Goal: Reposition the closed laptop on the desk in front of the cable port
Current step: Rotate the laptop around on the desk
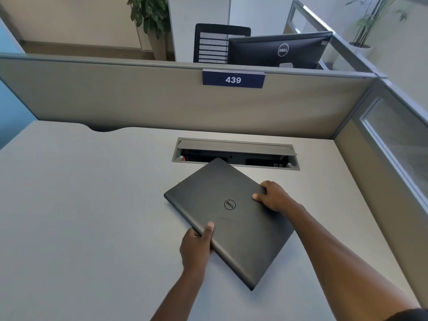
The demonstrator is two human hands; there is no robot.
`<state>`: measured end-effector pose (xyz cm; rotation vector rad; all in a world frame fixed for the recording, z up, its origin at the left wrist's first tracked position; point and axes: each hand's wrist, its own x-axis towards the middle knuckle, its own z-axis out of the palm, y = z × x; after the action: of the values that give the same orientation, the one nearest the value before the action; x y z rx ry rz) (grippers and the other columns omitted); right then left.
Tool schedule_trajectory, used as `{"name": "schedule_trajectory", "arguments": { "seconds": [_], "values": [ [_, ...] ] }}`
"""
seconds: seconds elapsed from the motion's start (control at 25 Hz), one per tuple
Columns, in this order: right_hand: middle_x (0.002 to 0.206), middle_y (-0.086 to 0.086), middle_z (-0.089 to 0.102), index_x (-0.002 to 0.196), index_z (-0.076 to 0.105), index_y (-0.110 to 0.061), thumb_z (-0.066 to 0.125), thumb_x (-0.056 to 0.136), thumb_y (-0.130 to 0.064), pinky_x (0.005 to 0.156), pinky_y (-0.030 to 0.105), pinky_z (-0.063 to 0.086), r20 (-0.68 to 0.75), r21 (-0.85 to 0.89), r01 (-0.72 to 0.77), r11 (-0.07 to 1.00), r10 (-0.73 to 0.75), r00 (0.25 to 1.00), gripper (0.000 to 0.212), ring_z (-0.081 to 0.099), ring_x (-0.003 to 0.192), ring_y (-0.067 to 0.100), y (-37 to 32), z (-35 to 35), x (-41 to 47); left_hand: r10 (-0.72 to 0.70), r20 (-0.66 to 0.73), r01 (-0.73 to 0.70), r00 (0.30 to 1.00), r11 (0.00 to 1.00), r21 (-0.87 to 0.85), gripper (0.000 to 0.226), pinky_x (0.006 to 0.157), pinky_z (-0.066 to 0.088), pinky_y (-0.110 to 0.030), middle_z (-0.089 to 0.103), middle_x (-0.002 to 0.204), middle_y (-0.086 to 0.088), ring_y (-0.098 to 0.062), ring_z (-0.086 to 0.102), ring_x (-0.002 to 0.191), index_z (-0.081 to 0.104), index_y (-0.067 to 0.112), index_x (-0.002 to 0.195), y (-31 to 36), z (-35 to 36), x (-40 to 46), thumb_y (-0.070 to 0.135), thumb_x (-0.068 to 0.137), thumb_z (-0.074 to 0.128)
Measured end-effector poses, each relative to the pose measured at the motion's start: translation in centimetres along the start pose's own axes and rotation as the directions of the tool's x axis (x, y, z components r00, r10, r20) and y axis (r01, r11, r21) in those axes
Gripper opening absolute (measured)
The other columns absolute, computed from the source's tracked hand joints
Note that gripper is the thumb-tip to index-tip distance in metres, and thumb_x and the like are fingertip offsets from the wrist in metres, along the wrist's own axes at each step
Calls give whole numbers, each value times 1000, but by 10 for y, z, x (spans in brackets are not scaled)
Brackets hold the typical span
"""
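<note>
A closed dark grey laptop [229,218] with a round logo on its lid sits skewed on the pale desk [81,205], turned like a diamond. Its far corner overlaps the front rim of the cable port [236,148], a long grey slot with its lid raised and dark sockets inside. My left hand [196,246] grips the laptop's near-left edge, thumb on the lid. My right hand [272,196] grips the far-right edge, thumb on top. I cannot tell whether the laptop rests flat or is slightly raised.
A beige partition [162,100] with a blue "439" sign [233,79] runs behind the desk; another panel with glass [398,144] walls the right side. Beyond stand a monitor [278,50], a mesh chair [215,42] and plants. A cut-out notches the desk's back-left edge [104,129].
</note>
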<state>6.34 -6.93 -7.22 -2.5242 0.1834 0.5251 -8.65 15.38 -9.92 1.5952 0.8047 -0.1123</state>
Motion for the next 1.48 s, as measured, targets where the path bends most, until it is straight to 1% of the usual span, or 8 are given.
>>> {"name": "schedule_trajectory", "arguments": {
  "seconds": [0.32, 0.52, 0.64, 0.8, 1.08, 1.2, 1.32, 1.48],
  "values": [
    [94, 6, 62, 97, 56, -9, 74, 84, -43, 54, 27, 38, -31, 264, -182, 947, 197, 980, 41, 58, 76, 18, 16, 28, -53, 180, 24, -177, 983, 919, 353, 42, 56, 35, -34, 63, 73, -12, -33, 59, 73, 54, 8, 71, 47, -25, 49, 44, 91, 62],
    [97, 9, 71, 96, 65, -6, 81, 77, -46, 56, 27, 46, -28, 468, -260, 845, 308, 951, 46, 66, 82, 23, 11, 61, -91, 277, 123, -300, 953, 802, 517, 36, 67, 38, -35, 66, 88, -14, -32, 56, 81, 59, 2, 82, 82, -20, 86, 33, 98, 53],
    [94, 10, 72, 94, 67, -5, 80, 76, -47, 72, 40, 60, -31, 494, -303, 815, 365, 931, 48, 71, 87, 31, 3, 81, -110, 307, 213, -372, 927, 694, 617, 32, 70, 38, -34, 66, 94, -11, -33, 58, 89, 62, 3, 92, 99, -9, 106, 31, 99, 50],
    [74, 11, 74, 71, 62, -8, 79, 79, -40, 74, 45, 62, -13, 565, -338, 752, 418, 908, 38, 75, 63, 29, -9, 101, -125, 335, 307, -446, 891, 507, 738, 27, 75, 35, -37, 68, 97, -7, -29, 54, 86, 58, 10, 89, 113, 12, 128, 29, 100, 43],
    [55, 11, 73, 62, 56, -8, 55, 97, -28, 76, 38, 60, 8, 712, -371, 596, 521, 854, 41, 75, 66, 30, -37, 139, -135, 310, 463, -552, 830, 346, 759, 19, 91, 28, -44, 63, 95, 0, -31, 59, 108, 54, 25, 90, 118, 44, 164, 26, 102, 40],
    [51, 11, 71, 71, 63, 8, 50, 100, -23, 73, 46, 63, 90, 818, -363, 445, 525, 847, 44, 74, 58, 33, -49, 148, -136, 307, 508, -589, 805, 303, 750, 25, 88, 24, -41, 68, 115, -1, -29, 57, 117, 62, 25, 113, 118, 60, 172, 27, 103, 40],
    [46, 10, 69, 59, 59, 2, 50, 101, -20, 67, 44, 65, 119, 856, -355, 375, 526, 842, 49, 71, 48, 31, -56, 148, -134, 326, 553, -636, 766, 259, 727, 30, 91, 27, -42, 63, 129, 0, -28, 54, 124, 60, 27, 125, 118, 73, 178, 28, 103, 39],
    [50, 13, 70, 60, 62, 3, 50, 102, -18, 64, 46, 65, 183, 872, -380, 308, 515, 837, 49, 71, 49, 33, -59, 145, -124, 383, 622, -715, 683, 180, 675, 26, 85, 30, -39, 64, 117, -4, -29, 57, 114, 64, 22, 116, 121, 90, 181, 24, 102, 43]
  ]
}}
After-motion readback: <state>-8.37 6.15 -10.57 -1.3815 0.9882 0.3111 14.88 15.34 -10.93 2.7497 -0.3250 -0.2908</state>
